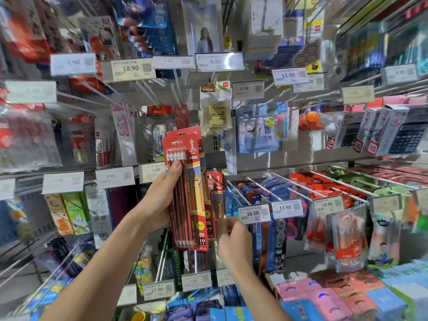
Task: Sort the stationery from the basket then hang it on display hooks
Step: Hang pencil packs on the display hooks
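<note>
The hands are raised before the display wall; the left hand (pixel 159 205) is lifted on a half-bent arm and grips two red pencil packs (pixel 188 193) upright, thumb across the front, fingers behind; the right hand (pixel 234 239) sits lower, back toward the camera, blurred, fingers curled just beside more hanging pencil packs (pixel 217 193), and whether it pinches anything cannot be told; the held packs cover part of the hooks behind; white hooks (pixel 259 188) and a 16.50 price tag (pixel 253 213) jut out to the right; boxed calculators (pixel 393 133) hang well apart, upper right.
</note>
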`<state>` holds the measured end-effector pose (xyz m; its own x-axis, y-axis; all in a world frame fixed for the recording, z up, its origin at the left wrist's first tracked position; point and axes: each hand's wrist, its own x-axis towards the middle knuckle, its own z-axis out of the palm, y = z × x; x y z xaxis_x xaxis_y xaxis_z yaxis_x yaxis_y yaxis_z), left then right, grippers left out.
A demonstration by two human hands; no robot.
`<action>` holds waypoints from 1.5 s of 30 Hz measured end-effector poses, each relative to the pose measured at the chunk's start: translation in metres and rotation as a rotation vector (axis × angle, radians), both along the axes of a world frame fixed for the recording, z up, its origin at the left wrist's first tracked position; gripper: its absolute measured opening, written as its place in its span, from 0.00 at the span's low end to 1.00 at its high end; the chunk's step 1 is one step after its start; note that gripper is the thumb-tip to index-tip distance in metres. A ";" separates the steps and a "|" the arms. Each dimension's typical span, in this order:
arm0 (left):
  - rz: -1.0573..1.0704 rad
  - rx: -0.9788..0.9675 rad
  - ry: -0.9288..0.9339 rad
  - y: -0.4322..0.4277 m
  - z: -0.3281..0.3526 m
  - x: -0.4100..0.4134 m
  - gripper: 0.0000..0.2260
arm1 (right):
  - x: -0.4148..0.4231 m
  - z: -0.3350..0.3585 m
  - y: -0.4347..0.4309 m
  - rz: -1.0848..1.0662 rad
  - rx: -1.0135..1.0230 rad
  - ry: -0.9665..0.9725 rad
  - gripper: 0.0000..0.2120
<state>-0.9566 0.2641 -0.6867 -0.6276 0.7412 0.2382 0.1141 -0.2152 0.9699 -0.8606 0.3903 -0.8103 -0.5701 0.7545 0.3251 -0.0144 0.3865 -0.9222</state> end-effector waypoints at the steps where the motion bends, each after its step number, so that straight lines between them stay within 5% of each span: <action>1: -0.003 0.001 0.003 0.000 0.000 0.000 0.31 | 0.008 0.012 -0.008 0.024 0.038 0.133 0.13; 5: -0.016 0.025 0.028 -0.001 0.001 0.002 0.25 | 0.025 0.058 -0.032 0.149 0.185 0.486 0.07; 9: -0.005 0.035 0.071 -0.001 0.000 0.003 0.21 | 0.016 0.071 -0.035 0.042 0.362 0.295 0.27; 16: 0.001 0.045 0.077 -0.001 0.003 0.005 0.30 | 0.007 0.072 -0.030 0.025 0.368 0.387 0.19; 29: -0.052 0.046 0.131 -0.002 0.004 0.009 0.26 | 0.000 0.077 -0.034 0.007 0.384 0.431 0.13; 39: -0.034 0.121 0.180 0.007 -0.003 0.009 0.20 | 0.005 0.072 -0.024 0.144 0.198 0.264 0.25; 45: -0.029 0.128 0.159 0.010 -0.004 0.007 0.23 | 0.000 0.069 -0.024 0.134 0.229 0.228 0.20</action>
<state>-0.9491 0.2744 -0.6908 -0.5534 0.7159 0.4256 0.2552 -0.3407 0.9049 -0.8609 0.3667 -0.7408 -0.5524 0.5704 0.6078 -0.2745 0.5640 -0.7788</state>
